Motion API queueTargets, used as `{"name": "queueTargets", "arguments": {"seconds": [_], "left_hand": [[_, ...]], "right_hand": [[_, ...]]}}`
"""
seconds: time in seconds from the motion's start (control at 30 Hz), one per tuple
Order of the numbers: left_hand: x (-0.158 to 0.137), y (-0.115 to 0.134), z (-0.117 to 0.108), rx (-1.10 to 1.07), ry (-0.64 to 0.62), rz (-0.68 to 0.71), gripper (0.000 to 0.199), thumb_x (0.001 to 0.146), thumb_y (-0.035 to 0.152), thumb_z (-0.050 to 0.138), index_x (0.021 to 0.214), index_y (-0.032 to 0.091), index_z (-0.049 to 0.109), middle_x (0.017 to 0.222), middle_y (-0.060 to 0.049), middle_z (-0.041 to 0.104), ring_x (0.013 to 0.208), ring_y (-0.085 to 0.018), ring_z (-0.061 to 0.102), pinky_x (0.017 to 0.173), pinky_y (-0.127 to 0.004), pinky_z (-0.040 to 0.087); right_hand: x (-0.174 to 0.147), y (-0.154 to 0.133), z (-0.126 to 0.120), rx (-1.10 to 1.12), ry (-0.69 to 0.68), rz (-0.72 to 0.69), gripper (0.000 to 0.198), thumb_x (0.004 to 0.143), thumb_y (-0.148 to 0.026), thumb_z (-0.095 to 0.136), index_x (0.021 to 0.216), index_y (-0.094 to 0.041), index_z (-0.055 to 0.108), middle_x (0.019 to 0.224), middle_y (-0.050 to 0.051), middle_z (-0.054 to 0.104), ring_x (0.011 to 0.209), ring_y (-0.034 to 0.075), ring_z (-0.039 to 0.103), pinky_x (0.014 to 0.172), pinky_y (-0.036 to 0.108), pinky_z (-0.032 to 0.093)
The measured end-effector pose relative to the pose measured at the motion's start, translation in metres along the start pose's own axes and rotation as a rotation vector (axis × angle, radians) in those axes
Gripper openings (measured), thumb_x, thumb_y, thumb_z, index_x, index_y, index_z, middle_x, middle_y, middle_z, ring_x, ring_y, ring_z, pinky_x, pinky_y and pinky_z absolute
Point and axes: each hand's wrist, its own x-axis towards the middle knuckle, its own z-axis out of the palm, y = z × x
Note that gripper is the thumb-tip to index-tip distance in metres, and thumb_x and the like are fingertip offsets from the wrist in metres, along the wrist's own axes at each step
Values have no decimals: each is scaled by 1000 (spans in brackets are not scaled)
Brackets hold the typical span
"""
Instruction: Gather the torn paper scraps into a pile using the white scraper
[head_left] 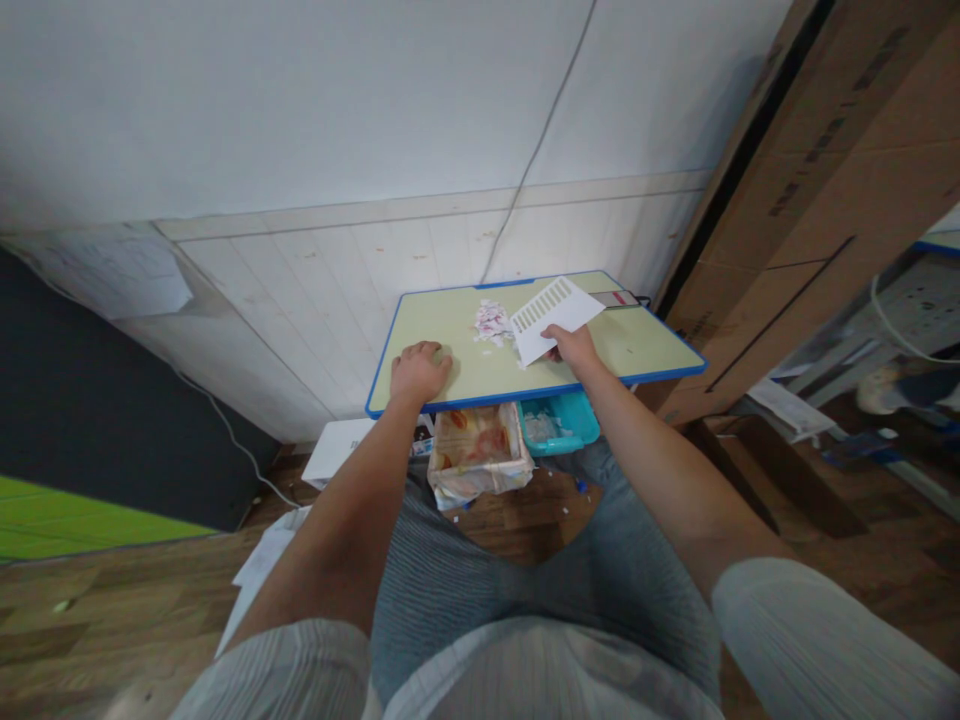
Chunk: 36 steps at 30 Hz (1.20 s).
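A small table with a pale yellow-green top and blue edging stands against the wall. On its left part rests my left hand, palm down with nothing in it, fingers lying on the surface. My right hand grips a white card by its lower edge, thumb on top and fingers beneath. Along the card runs a row of tan rectangular slots or marks. Between the hands, a heap of small paper scraps, white with pink-red marks, lies beside the card. Behind it to the right is a flat grey item, partly covered.
Under the table's front edge are a lined bin and a turquoise basket with pale bits in it. A white box stands to the left. Tall cardboard rises on the right. A cable hangs down the wall.
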Motion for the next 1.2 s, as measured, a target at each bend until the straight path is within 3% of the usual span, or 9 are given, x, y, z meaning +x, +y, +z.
{"name": "queueTargets", "arguments": {"seconds": [1.2], "left_hand": [[2,-2,3,2,-1,6,51,117,44,52,158,22,73,169,-15,70,159,-38,61,134,-55,48]], "right_hand": [[-2,-1,0,-30,32,10,44,113,-44,82,149,-20,74,148,13,76,124,30,79,104,52,71]]}}
